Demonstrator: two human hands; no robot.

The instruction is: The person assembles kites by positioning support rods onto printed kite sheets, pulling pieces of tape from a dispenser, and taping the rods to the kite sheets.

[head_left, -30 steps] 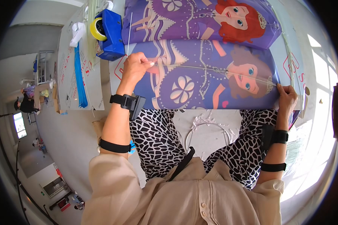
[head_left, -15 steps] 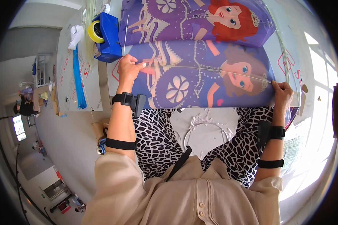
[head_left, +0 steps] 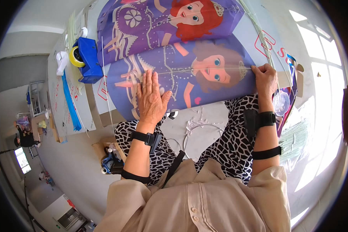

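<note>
A purple printed sheet (head_left: pixel 174 89) with a brown-haired princess figure lies across my lap and the table edge. A thin pale rod (head_left: pixel 174 71) runs lengthwise over it. My left hand (head_left: pixel 152 98) is open, lying flat on the sheet with fingers straight, the fingertips near the rod's left part. At the sheet's right edge, my right hand (head_left: pixel 266 79) is closed in a pinch on the rod's end, by the crown print. A second printed sheet (head_left: pixel 131 38), with a red-haired princess, lies just beyond.
A blue tape dispenser (head_left: pixel 89 60) with yellow tape stands at the left beside blue strips (head_left: pixel 70 102). Long thin sticks (head_left: pixel 261 33) lie at the right. A bundle of pale sticks (head_left: pixel 295 143) and a box of tools (head_left: pixel 112 156) sit lower down.
My left hand has let go of the rod's left end and moved right and down, flattening onto the sheet. My right hand keeps its pinch. The view has shifted and turned slightly.
</note>
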